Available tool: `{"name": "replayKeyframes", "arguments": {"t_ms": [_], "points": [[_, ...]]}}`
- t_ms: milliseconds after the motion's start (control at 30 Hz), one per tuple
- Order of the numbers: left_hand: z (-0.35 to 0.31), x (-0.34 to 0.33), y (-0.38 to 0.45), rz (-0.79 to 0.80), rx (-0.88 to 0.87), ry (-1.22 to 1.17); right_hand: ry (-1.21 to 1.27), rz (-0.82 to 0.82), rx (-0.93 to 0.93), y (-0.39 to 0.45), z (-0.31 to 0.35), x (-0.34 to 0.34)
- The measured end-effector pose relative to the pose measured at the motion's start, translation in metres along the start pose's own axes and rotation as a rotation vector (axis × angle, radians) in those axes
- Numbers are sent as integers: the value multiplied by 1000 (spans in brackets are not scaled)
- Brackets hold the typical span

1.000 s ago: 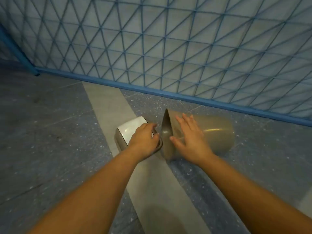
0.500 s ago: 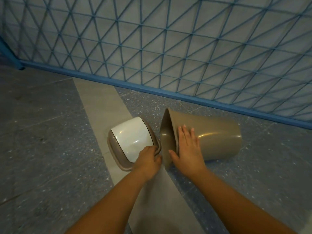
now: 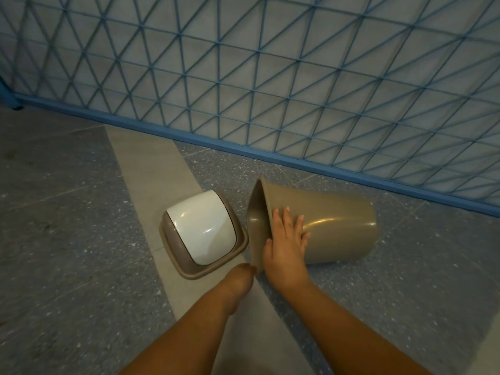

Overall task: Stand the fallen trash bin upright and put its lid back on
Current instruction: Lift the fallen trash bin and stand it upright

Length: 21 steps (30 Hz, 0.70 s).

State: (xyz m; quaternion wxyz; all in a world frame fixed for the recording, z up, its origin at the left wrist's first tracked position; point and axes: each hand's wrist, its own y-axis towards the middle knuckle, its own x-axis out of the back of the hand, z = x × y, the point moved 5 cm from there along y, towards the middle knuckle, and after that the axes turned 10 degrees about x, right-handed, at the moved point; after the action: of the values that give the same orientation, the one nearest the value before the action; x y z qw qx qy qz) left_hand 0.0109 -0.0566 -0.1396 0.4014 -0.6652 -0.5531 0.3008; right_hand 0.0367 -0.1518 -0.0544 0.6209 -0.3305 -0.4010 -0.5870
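Note:
The tan trash bin point(image 3: 338, 226) lies on its side on the floor, its open mouth facing left. Its lid point(image 3: 201, 234), a tan frame with a white swing flap, lies flat on the floor just left of the mouth. My right hand point(image 3: 286, 244) grips the bin at the rim, with the thumb on the mouth side and the fingers spread over the outer wall. My left hand point(image 3: 240, 277) sits by the lower corner of the rim, between lid and bin. Its fingers curl under out of sight.
A blue metal lattice fence point(image 3: 270, 77) with a blue bottom rail point(image 3: 243, 152) runs along the floor just behind the bin. The floor is dark speckled tile point(image 3: 67, 226) crossed by a pale beige strip point(image 3: 151, 169) under the lid.
My left hand has drawn back from the lid's near edge to the bin's lower rim. My right hand stays on the bin near the rim. The lid now shows fully.

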Motion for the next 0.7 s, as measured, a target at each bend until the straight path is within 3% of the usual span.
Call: {"name": "replayKeyframes", "arguments": {"t_ms": [133,333,500,700], "points": [[2,-13,2,115,114,-402,-33,49,-37,2,1,1],[-1,-25,17,86,173,-564,-55,110,-61,2,3,4],[0,-23,12,164,265,-763,-45,133,-72,1,9,19],[-15,-5,6,77,151,-621,215,-32,-57,6,3,81]]}}
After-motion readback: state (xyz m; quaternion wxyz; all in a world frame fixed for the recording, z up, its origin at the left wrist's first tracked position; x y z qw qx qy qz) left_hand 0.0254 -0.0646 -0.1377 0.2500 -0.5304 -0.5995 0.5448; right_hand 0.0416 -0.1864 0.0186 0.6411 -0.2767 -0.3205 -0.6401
